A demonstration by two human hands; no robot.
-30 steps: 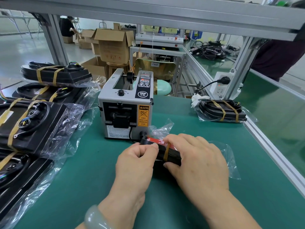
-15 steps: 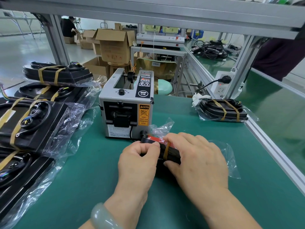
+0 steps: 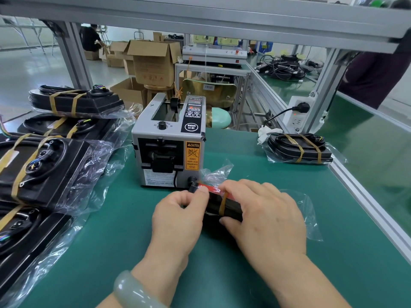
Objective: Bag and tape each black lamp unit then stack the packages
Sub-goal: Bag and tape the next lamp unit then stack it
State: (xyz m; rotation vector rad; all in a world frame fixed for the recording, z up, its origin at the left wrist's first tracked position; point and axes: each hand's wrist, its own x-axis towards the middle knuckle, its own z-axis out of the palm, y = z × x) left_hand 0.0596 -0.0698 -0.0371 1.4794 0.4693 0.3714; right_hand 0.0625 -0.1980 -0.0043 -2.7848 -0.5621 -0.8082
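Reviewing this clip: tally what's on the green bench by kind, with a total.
Taped lamp packages at left: 4
Taped lamp package at right: 1
Lamp unit with one tape band: 1
Tape dispenser: 1
Total: 7

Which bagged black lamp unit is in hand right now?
The black lamp unit in clear bag before the grey tape dispenser, gripped by left hand and right hand. The left pile and far-right package lie untouched.
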